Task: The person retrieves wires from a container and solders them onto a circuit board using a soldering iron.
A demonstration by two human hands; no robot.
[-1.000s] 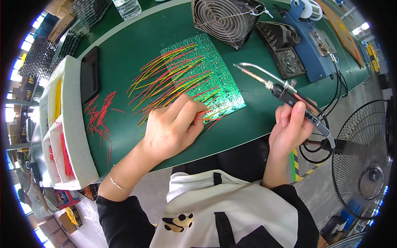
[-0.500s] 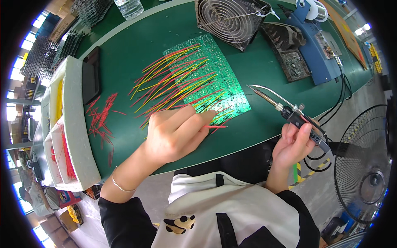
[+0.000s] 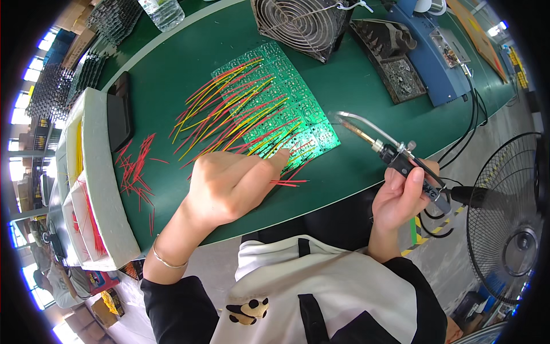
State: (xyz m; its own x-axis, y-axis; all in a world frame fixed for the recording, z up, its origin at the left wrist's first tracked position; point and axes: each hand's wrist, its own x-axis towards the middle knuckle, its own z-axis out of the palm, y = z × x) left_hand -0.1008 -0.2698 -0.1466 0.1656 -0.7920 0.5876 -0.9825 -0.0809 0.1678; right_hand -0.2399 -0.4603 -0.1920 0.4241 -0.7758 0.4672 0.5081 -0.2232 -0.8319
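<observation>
A green circuit board panel (image 3: 303, 86) lies on the bench, with rows of red and yellow wires (image 3: 229, 106) standing out from it toward the left. My left hand (image 3: 226, 186) is closed over the board's near left part, its fingers pinched on red wires (image 3: 289, 183) whose ends stick out to the right. How many wires it grips is hidden by the fingers. My right hand (image 3: 404, 198) is wrapped round a soldering iron (image 3: 395, 157) with a curved feed tube along it. The iron's tip points up and left, just off the board's right edge.
Loose red wires (image 3: 134, 169) lie left of the board, beside a white divided foam box (image 3: 109, 195) of wires. A black tray (image 3: 120, 114) sits behind it. Far off stand a fume fan (image 3: 301, 26), an iron stand (image 3: 395, 63) and a blue soldering unit (image 3: 432, 63). A floor fan (image 3: 504, 223) is at right.
The view has shifted slightly, moving the bench things left and up. My left hand has moved a little left, and more red wire ends show beyond its fingers. The iron stays beside the board.
</observation>
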